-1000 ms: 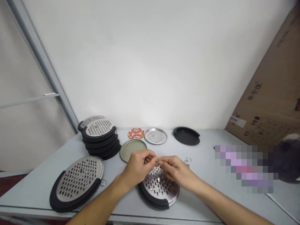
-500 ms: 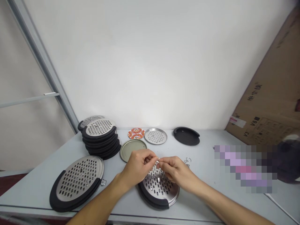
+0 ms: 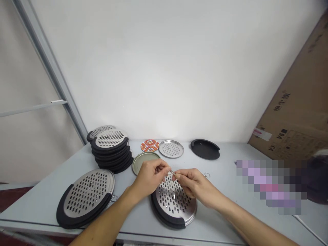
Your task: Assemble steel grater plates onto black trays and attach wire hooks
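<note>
Over a perforated round metal disc (image 3: pixel 176 203) with a black rim, my left hand (image 3: pixel 150 175) and my right hand (image 3: pixel 196 186) meet fingertip to fingertip. Both are closed in a pinch on a small wire ring (image 3: pixel 172 173), partly covered by the fingers. Whether the ring is joined to the disc's top edge cannot be made out. To the left lies another grater-like disc (image 3: pixel 87 194), its black rim toward the front, with small rings (image 3: pixel 114 198) at its right edge. Beyond my right hand is a loose ring (image 3: pixel 207 175).
Black-rimmed perforated discs (image 3: pixel 111 157) are stacked at the back left. Along the wall lie an orange patterned disc (image 3: pixel 150 145), a metal disc (image 3: pixel 171 149) and a black lid-like part (image 3: pixel 205 149). A greenish round tray (image 3: pixel 140 160) sits behind my left hand. A carton (image 3: pixel 289 102) stands right.
My fingers have shifted slightly around the ring, which now shows at a different angle between the fingertips. The discs on the table stay in place; the view has moved a little.
</note>
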Available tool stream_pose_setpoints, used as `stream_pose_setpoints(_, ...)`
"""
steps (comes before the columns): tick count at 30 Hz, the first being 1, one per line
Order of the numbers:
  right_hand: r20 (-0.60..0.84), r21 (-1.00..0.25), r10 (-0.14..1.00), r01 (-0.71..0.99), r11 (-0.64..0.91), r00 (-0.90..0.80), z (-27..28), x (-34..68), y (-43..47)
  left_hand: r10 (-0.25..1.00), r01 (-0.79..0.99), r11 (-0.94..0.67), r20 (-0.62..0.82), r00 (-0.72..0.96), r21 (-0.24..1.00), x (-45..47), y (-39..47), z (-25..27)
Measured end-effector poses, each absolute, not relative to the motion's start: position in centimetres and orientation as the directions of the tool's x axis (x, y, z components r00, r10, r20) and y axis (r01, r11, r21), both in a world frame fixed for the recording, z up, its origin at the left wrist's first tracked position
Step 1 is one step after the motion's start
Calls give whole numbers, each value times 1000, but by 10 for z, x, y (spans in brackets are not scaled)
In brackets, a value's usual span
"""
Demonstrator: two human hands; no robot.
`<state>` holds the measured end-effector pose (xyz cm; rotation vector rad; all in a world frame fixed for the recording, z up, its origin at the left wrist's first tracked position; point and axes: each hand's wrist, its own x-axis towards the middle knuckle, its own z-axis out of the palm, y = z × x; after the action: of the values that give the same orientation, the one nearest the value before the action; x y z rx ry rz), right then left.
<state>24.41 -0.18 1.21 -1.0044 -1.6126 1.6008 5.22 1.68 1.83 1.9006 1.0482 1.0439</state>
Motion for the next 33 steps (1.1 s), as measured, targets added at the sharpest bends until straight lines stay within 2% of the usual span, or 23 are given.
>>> stream_pose_setpoints(7,-107,-994,814,80,-74,-572,15,250,3,879,263,-404,293,376,876,56,15,14)
stream_pose_setpoints(12,-77,-996,849,0,-90,-523,17,252,5,874,275,-405,282,396,872,57,12,15)
stream_pose_setpoints(21,-82,-996,877,78,-51,-474,12,253,8,857,304,-434,284,430,848,59,10,18)
stream_pose_setpoints(25,-90,-985,908,170,-21,-409,17,261,14,851,456,-497,311,424,738,57,14,16)
stream_pose_setpoints(29,-124,-959,932,282,-25,-341,22,269,21,845,663,-535,342,411,524,51,19,8)
stream_pose_setpoints(33,-140,-937,941,348,-25,-308,18,273,27,852,757,-522,296,433,393,49,22,-3)
